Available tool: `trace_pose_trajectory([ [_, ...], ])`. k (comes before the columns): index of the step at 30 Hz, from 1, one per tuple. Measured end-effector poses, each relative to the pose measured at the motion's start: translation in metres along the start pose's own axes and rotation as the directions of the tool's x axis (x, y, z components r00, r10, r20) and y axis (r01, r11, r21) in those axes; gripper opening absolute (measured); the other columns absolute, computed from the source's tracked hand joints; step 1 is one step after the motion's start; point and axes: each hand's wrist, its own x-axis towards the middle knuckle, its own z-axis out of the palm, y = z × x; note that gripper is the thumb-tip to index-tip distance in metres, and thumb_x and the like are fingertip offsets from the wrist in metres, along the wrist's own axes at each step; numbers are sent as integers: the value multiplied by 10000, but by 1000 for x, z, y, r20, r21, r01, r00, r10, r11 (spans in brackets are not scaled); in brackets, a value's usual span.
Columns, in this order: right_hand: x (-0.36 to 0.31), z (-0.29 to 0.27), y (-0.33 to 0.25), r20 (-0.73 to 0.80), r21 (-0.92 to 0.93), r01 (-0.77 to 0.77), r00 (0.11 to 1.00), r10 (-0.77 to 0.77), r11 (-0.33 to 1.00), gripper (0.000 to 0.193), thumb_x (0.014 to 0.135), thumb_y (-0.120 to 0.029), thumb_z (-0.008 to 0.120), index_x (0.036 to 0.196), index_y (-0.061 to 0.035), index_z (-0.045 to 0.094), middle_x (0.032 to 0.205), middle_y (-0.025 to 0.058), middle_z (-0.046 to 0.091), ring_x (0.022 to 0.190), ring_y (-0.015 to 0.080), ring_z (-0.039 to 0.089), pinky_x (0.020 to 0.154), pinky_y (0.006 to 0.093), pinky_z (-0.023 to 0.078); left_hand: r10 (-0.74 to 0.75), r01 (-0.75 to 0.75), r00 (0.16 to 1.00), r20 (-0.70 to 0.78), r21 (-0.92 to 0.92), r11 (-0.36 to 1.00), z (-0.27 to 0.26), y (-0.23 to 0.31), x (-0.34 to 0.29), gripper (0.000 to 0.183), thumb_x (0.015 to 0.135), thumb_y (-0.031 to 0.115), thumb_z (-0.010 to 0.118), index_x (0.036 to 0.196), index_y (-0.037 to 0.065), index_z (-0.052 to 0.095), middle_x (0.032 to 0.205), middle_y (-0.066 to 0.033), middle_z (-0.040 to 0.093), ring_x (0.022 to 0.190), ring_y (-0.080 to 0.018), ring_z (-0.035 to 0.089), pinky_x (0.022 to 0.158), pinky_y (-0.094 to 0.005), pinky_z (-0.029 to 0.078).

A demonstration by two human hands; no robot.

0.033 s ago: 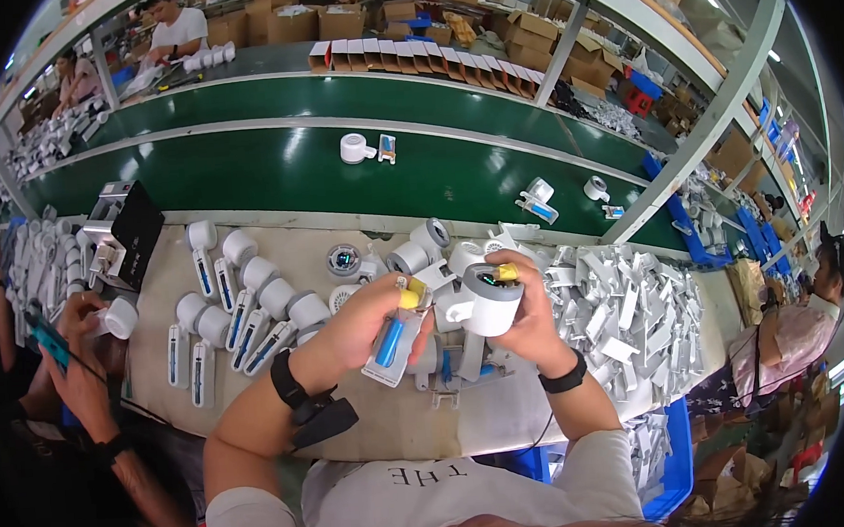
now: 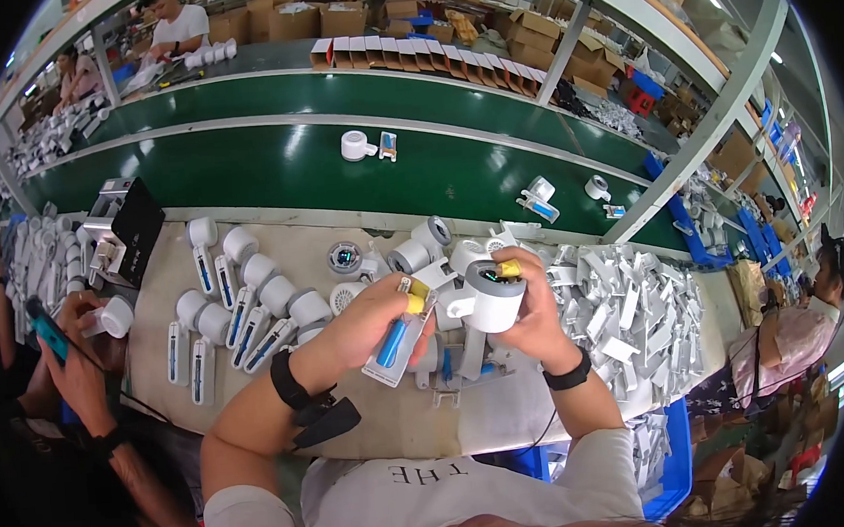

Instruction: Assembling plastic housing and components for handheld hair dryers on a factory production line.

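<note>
White shirt (image 2: pixel 379 508) bears dark lettering (image 2: pixel 425 474); left grip (image 2: pixel 370 323) clamped on handle (image 2: pixel 388 347), right grip (image 2: pixel 540 320) on round head (image 2: pixel 496 305).

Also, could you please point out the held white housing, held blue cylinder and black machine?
White housing (image 2: pixel 498 307): head view, outer side wall.
Blue cylinder (image 2: pixel 389 345): head view, middle.
Black machine (image 2: pixel 140 234): head view, side panel.

Curls the bare, yellow-tipped left hand (image 2: pixel 368 325) in a closed grip and, near its right, the similarly yellow-tipped right hand (image 2: pixel 538 319), slanting bare forearms (image 2: pixel 593 406) inward behind both.
</note>
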Motion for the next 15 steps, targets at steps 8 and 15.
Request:
trace_pose_trajectory([
  [8, 10, -16, 5, 145, -224, 25, 989, 8, 974, 732, 561, -42, 803, 1173, -112, 405, 1185, 104, 473, 1123, 264, 465, 941, 359, 372, 13, 21, 988, -151, 217, 976, 8, -3, 0, 127, 850, 108, 452, 939, 23, 420, 771, -104, 566, 576, -153, 558, 492, -277, 456],
  [15, 8, -19, -4, 192, -213, -83, 973, 125, 973, 709, 600, -61, 786, 1204, -93, 416, 1205, 93, 468, 1136, 233, 460, 951, 347, 371, 78, -6, 983, -167, 392, 920, 1, -7, 6, 142, 822, 78, 482, 934, 13, 424, 752, -92, 558, 549, -136, 544, 478, -266, 444],
])
